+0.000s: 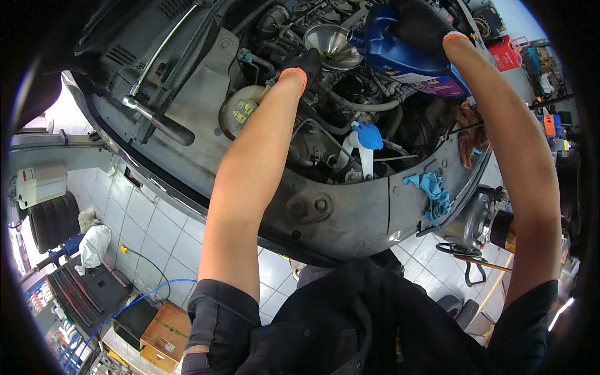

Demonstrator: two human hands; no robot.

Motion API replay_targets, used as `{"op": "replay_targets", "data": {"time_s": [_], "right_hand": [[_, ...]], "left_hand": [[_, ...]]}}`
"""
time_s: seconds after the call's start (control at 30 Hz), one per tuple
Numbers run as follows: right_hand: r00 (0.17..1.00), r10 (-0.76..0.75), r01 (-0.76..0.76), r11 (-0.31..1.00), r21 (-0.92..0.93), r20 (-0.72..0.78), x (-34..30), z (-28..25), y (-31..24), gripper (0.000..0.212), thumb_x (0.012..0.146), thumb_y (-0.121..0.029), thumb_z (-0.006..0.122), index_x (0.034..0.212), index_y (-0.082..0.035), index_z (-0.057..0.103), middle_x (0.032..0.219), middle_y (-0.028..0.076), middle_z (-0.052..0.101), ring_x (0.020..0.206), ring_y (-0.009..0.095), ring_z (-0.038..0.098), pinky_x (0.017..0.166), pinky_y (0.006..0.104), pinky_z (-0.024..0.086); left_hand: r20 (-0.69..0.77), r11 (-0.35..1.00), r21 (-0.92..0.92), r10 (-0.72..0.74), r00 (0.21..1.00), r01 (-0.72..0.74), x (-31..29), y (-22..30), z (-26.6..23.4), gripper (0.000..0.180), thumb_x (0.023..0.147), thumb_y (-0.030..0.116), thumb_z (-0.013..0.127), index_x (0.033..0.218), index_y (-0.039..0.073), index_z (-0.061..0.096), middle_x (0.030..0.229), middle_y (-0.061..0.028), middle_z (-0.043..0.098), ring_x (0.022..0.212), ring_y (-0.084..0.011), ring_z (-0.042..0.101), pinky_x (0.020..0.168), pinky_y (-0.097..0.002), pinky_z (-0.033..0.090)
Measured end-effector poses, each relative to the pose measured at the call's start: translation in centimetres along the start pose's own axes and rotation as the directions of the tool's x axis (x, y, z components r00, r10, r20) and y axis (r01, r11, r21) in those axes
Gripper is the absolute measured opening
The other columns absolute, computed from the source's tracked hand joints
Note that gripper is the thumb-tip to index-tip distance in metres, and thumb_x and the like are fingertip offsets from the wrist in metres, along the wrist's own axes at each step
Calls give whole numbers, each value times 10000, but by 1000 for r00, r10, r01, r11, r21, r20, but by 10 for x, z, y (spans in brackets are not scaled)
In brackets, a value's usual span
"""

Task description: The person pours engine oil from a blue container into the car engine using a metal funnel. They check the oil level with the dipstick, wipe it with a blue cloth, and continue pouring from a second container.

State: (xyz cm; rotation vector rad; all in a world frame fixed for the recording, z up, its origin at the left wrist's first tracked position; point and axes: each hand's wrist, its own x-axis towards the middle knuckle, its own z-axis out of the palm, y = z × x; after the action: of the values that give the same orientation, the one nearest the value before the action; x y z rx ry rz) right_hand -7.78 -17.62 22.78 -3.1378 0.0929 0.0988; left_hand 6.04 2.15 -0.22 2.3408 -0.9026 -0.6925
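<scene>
My right hand (422,28), in a black glove with an orange cuff, holds a large dark-blue oil jug (400,53) lying tilted on its side. The jug's mouth sits at the right rim of a metal funnel (331,39) standing in the engine bay. My left hand (304,65), gloved the same way, is closed at the funnel's near left side and appears to steady it; its fingertips are partly hidden. Some dark golden liquid shows in the funnel's bowl. Below the hands are hoses and a washer filler neck with a blue cap (369,136).
A ratchet (164,125) with a long chrome bar lies on the left panel, beside a reservoir (239,111). A blue rag (432,195) and a brown rag (467,132) rest on the right front edge. On the tiled floor stand a wooden box (164,336) and a blue hose (134,301).
</scene>
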Motion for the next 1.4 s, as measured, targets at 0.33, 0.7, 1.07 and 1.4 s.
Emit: {"op": "replay_targets", "data": {"time_s": [0.33,0.7,1.07,1.4], "right_hand": [[986,-136,147,981,-126,96,17,0,7,340,770,-201,697,1093,-110,752,1065,186,735,973,373,688,878,470,537],[906,-393,295,850,-436,-155,29,-1,-4,532,855,-231,643,1364,-81,616,1398,213,591,1321,350,525,1122,420,400],[966,-255,225,724,-652,50,30,-17,-28,641,849,-301,643,1445,-83,554,1546,157,474,1445,333,413,1215,466,289],[976,-148,215,782,-585,162,35,-31,-63,498,832,-312,655,1307,-163,676,1434,140,588,1384,322,497,1154,519,371]], "left_hand": [[-154,968,-249,-74,985,34,7,-4,12,477,965,339,380,1209,85,702,1329,-179,653,1222,-402,598,1047,-468,460],[-68,998,60,29,997,-25,8,-2,5,481,999,314,336,1213,108,715,1350,-131,657,1260,-357,596,1109,-443,433],[-4,994,38,99,995,-98,-8,2,-6,514,1039,325,272,1319,138,660,1407,-105,626,1290,-339,581,1135,-418,408],[-29,1000,5,15,999,-15,-14,3,-10,579,1033,359,249,1321,55,648,1406,-153,617,1334,-345,544,1154,-428,373]]}}
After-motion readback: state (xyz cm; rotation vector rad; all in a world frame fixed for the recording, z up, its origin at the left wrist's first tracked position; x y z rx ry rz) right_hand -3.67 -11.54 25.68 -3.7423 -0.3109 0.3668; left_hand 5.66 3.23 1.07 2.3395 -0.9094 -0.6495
